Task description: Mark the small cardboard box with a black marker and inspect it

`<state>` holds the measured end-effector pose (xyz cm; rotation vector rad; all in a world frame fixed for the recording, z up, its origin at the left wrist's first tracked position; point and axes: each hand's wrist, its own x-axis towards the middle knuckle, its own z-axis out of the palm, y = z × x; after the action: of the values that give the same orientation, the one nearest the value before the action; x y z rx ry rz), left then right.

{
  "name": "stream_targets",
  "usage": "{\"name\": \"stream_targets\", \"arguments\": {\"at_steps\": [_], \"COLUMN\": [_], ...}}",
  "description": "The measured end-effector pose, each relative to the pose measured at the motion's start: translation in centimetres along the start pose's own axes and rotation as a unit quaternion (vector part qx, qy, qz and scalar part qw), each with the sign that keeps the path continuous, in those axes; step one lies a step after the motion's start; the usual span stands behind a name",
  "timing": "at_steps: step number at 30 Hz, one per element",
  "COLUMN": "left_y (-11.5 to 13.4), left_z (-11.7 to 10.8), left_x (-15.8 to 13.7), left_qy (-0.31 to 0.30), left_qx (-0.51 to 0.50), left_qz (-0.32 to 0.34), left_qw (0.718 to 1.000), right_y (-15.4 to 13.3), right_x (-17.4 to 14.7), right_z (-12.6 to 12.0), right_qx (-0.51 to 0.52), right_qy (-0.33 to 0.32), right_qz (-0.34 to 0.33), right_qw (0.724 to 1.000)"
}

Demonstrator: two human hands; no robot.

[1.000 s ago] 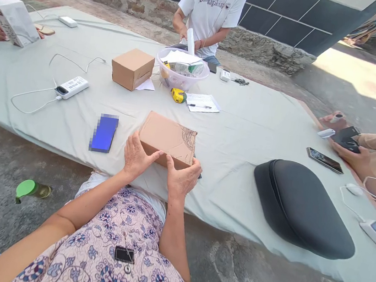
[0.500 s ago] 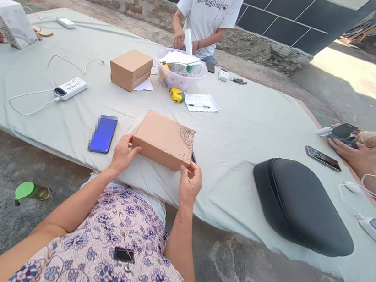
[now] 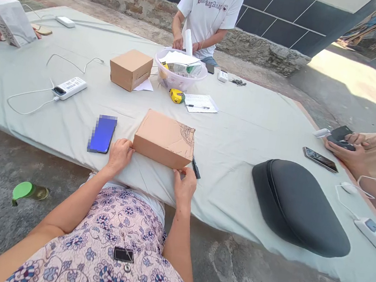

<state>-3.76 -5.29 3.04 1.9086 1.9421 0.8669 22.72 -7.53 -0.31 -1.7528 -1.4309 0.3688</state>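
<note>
In the head view a brown cardboard box (image 3: 164,138) lies on the cloth in front of me, black scribbled lines on its right top corner. My left hand (image 3: 120,156), fingers curled together, pinches at its lower front left corner. At the bottom edge near the front right corner, my right hand (image 3: 184,187) is closed with thumb and fingertips on the cardboard. A black pen-like object (image 3: 196,168) rests beside the box, just behind my right hand. To the left of the box lies a phone (image 3: 103,134) with a blue screen.
A second cardboard box (image 3: 130,71), a filled plastic basin (image 3: 178,83), a yellow tape measure (image 3: 177,96) and paper (image 3: 202,104) occupy the table's middle. A black padded cushion (image 3: 304,207) sits right, a white power strip (image 3: 69,87) left. Other people's hands work around the table.
Both hands have slid lower on the box, from its side edges to its bottom front corners. The box has barely moved. More of the black pen-like object now shows.
</note>
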Motion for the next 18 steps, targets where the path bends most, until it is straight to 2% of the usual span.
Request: {"name": "stream_targets", "arguments": {"at_steps": [3,6,9,13,18], "left_y": [0.5,1.6,2.7,4.1,5.6], "left_z": [-0.9,-1.7,-2.0,-1.5,0.1], "left_x": [0.0,-0.3,-0.7,-1.3,-2.0], "left_qy": [0.011,0.059,0.099,0.124,0.166], "left_qx": [-0.05,-0.14,-0.186,-0.171,-0.079], "left_qz": [0.027,0.055,0.042,0.017,0.043], "left_qw": [0.998,0.987,0.977,0.977,0.982], "right_y": [-1.1,-2.6,-4.0,-5.3,-7.0], "right_x": [-0.1,-0.3,-0.6,-1.0,-1.7], "right_z": [-1.2,-2.5,-3.3,-3.1,-1.8], "right_qx": [0.079,0.121,0.128,0.094,-0.037], "right_qy": [0.024,0.061,0.101,0.138,0.143], "right_qz": [0.022,0.024,0.021,0.001,-0.03], "right_qw": [0.996,0.991,0.986,0.986,0.989]}}
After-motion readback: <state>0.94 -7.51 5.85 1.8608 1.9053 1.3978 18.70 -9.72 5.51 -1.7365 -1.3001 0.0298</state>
